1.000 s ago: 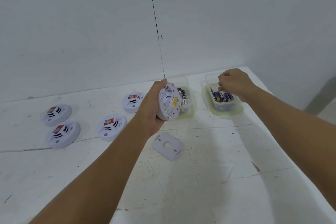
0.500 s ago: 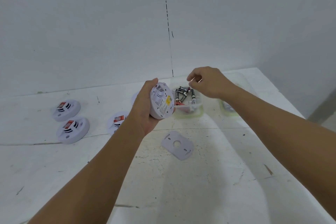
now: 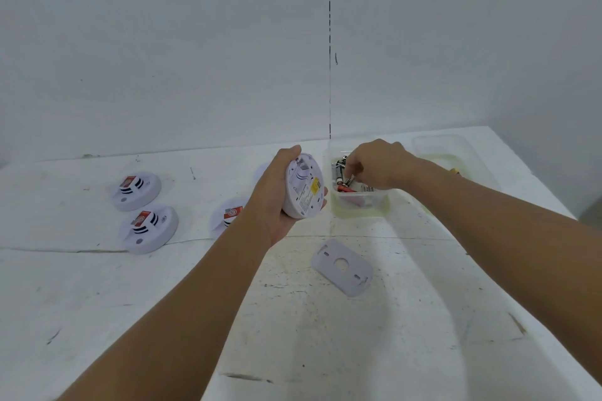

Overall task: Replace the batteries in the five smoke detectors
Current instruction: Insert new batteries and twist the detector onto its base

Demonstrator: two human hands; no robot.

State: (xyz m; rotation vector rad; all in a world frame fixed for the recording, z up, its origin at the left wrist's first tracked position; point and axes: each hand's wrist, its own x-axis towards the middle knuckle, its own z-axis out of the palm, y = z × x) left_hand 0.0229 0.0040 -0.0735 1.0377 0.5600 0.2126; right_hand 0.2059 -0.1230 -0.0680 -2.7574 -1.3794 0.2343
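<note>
My left hand (image 3: pixel 272 202) grips a white round smoke detector (image 3: pixel 303 185), tilted on edge with its labelled back toward me. My right hand (image 3: pixel 379 166) reaches down into a clear plastic tub (image 3: pixel 358 205) of loose batteries (image 3: pixel 340 172). Its thumb and forefinger pinch one battery (image 3: pixel 348 181) among them. The detector's white mounting plate (image 3: pixel 342 267) lies flat on the table in front of the tub. Two more detectors (image 3: pixel 136 190) (image 3: pixel 150 228) sit at the left. A third detector (image 3: pixel 228 215) and a fourth (image 3: pixel 262 169) are partly hidden behind my left arm and hand.
A second clear tub (image 3: pixel 446 153) stands at the back right, mostly hidden by my right forearm. The white table (image 3: pixel 325 335) ends at a wall behind and drops off along its right edge.
My right hand left the right tub, crossed to the left tub and lowered its fingers among the batteries there. My left hand kept holding the detector.
</note>
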